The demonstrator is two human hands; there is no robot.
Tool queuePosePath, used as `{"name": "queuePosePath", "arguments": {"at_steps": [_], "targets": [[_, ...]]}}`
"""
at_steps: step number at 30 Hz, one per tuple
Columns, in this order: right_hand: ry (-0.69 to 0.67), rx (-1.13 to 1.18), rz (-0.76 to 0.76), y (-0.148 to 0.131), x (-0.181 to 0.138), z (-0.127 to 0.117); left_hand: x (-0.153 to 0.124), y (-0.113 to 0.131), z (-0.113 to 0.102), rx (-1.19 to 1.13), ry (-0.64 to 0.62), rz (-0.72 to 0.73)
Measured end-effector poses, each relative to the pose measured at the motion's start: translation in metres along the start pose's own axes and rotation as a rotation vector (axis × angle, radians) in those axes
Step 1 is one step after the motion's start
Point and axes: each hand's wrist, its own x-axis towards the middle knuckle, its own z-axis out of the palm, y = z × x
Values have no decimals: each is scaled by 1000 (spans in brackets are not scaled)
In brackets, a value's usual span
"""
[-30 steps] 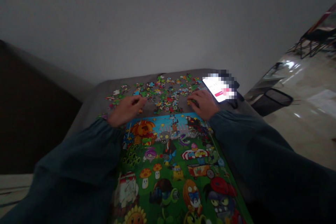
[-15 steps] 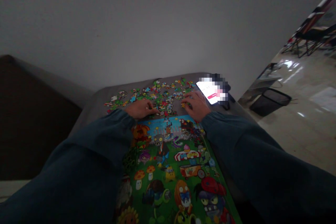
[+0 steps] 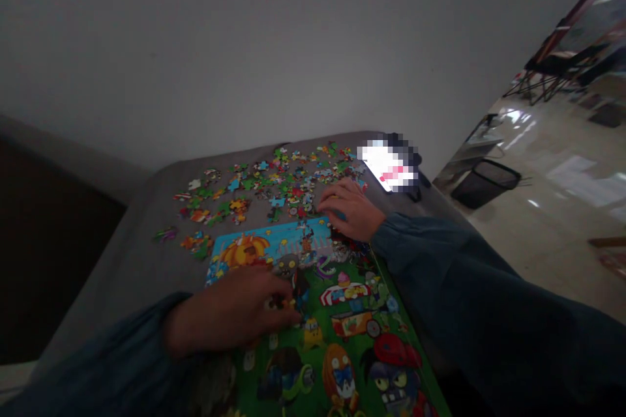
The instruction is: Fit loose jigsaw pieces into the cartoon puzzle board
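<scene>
A colourful cartoon puzzle picture [image 3: 359,326] with a green ground and blue top strip lies before me; I cannot tell whether it is printed or assembled. Over its left half is my left hand [image 3: 235,309], thumb and fingers closed around what looks like a small brownish puzzle piece [image 3: 280,301]. My right hand [image 3: 353,208] rests at the picture's upper right edge, fingers curved and apart, thumb away from the fingertips. Loose puzzle pieces [image 3: 254,179] are scattered beyond the picture, some partly hidden by that hand.
The pieces lie on a grey cloth surface [image 3: 147,205] against a pale wall [image 3: 274,45]. A lit phone [image 3: 386,166] leans at the back right, partly blurred. On the floor at right stand a dark mesh basket [image 3: 484,182] and a folding chair [image 3: 548,71].
My left hand has come back from the loose pieces to over the picture. My right hand has shifted slightly left and lower. The view has turned a little.
</scene>
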Motion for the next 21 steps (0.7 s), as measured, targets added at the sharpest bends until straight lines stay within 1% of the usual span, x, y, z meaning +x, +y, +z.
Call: {"name": "queuePosePath", "arguments": {"at_steps": [2, 4, 8, 11, 14, 16, 21], "targets": [[-32, 7, -41, -4, -1, -2, 2, -1, 11, 13, 37, -29], [-48, 7, -79, -11, -1, -7, 4, -4, 16, -24, 95, -39], [-69, -7, -170, -33, -2, -16, 6, -14, 12, -168, 236, -17], [-130, -1, -215, -46, -5, -17, 6, -25, 9, -276, 320, -33], [-206, 13, -224, -50, -7, -15, 6, -39, 9, -386, 334, -59], [-235, 15, -219, -49, -9, -14, 6, -47, 10, -445, 328, -40], [-238, 45, -231, -45, -11, -13, 1, -55, 6, -533, 336, 19]]}}
